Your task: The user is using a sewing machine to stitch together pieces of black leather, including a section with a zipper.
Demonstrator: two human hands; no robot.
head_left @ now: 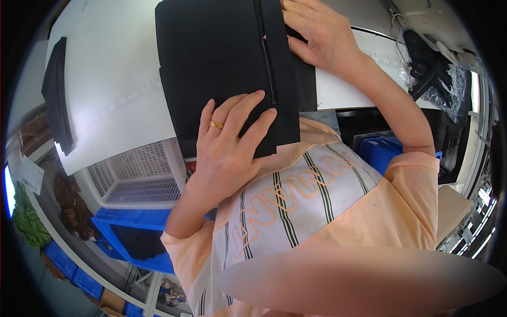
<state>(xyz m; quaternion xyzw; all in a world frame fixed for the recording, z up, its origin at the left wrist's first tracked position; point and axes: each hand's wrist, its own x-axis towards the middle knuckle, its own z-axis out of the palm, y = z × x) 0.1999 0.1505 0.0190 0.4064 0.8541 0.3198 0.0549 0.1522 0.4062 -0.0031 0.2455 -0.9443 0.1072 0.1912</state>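
A black fabric panel (211, 63) with a long dark zipper (266, 58) near its right side lies on the white tabletop and reaches past its near edge. My left hand (227, 132), with a gold ring on one finger, rests flat on the panel's lower part. Its fingers are spread, and the tips come close to the zipper's near end. At the upper right, my right hand (322, 39) has its fingers curled and closed on the panel's right edge. More black fabric (306, 84) shows beneath that edge. Some of the right fingertips are hidden.
A separate dark strip (57, 95) lies on the white table (113, 58) at left. Below the table stand a white plastic basket (142, 174) and a blue crate (134, 238) holding dark material. Black pieces in clear plastic (438, 79) sit at the far right.
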